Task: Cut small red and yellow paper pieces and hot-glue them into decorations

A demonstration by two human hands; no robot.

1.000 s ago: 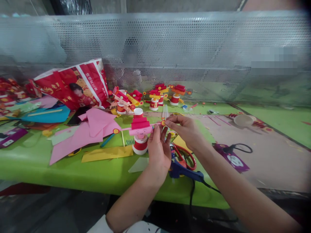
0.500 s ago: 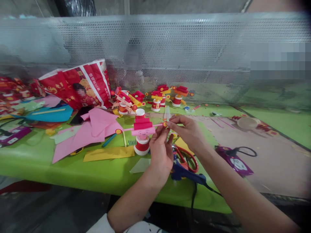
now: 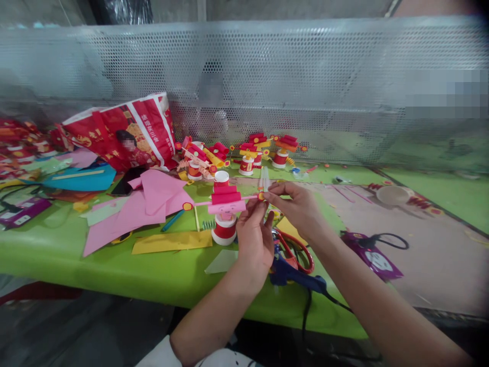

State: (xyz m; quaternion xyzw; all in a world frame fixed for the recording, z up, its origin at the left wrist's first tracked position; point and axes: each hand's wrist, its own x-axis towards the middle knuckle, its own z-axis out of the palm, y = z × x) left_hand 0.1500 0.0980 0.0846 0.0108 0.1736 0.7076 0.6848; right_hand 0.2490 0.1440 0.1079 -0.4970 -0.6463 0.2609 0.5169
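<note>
Just left of my hands a paper-cup figure (image 3: 224, 232) stands upright, red and white, with a pink rolled-paper hat (image 3: 226, 198) above a drawn face. A thin pink strip runs from each side of the hat and ends in a small round disc. My left hand (image 3: 256, 237) and my right hand (image 3: 294, 204) meet at the right-hand yellow and orange disc (image 3: 261, 195), with the fingertips of both pinched on it. The left disc (image 3: 187, 206) hangs free. Below my hands lie a dark blue glue gun (image 3: 292, 274) and red-handled scissors (image 3: 306, 257).
Pink paper sheets (image 3: 160, 196), a yellow strip (image 3: 171, 242) and a red printed bag (image 3: 133, 135) lie to the left. Several similar figures (image 3: 246, 164) stand behind, before a perforated metal panel (image 3: 290, 76). A purple box with a black cable (image 3: 376, 257) sits right.
Both hands stay pinched at the right disc with almost no movement. The whole view has shifted very slightly.
</note>
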